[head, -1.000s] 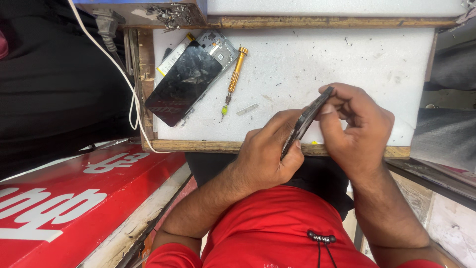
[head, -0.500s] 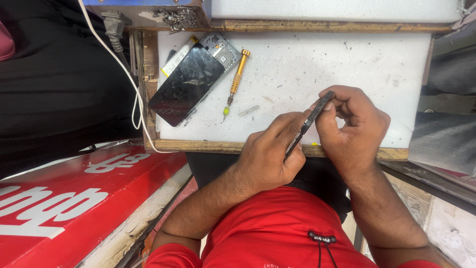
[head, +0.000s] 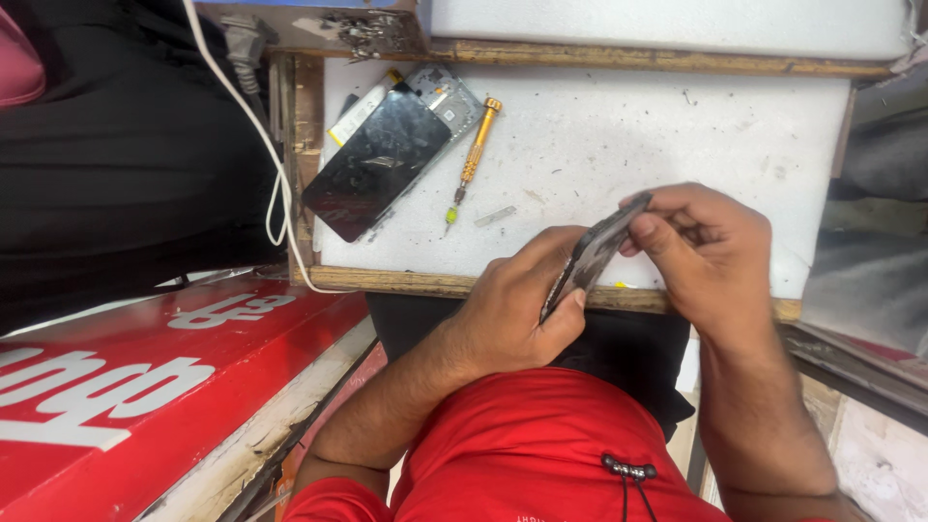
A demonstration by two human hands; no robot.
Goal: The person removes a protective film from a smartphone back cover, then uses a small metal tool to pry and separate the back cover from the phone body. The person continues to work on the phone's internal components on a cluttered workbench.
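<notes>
Both hands hold a thin dark phone part (head: 592, 256) edge-on above the near edge of a white work mat (head: 619, 145). My left hand (head: 517, 309) grips its lower end, thumb against one face. My right hand (head: 706, 251) pinches its upper end with thumb and fingers. On the mat's far left lies a black phone screen (head: 377, 164) over an opened phone body (head: 447, 92). A yellow-handled screwdriver (head: 469, 159) lies beside them, tip toward me.
A wooden frame (head: 416, 282) borders the mat. A white cable (head: 261, 145) hangs down the left side. A red board with white lettering (head: 145, 377) sits at lower left. A small metal strip (head: 495, 215) lies on the mat. Dark cloth fills the left.
The view has shifted slightly. Both hands keep their hold on the phone part, with the right fingers shifting a little at its upper end.
</notes>
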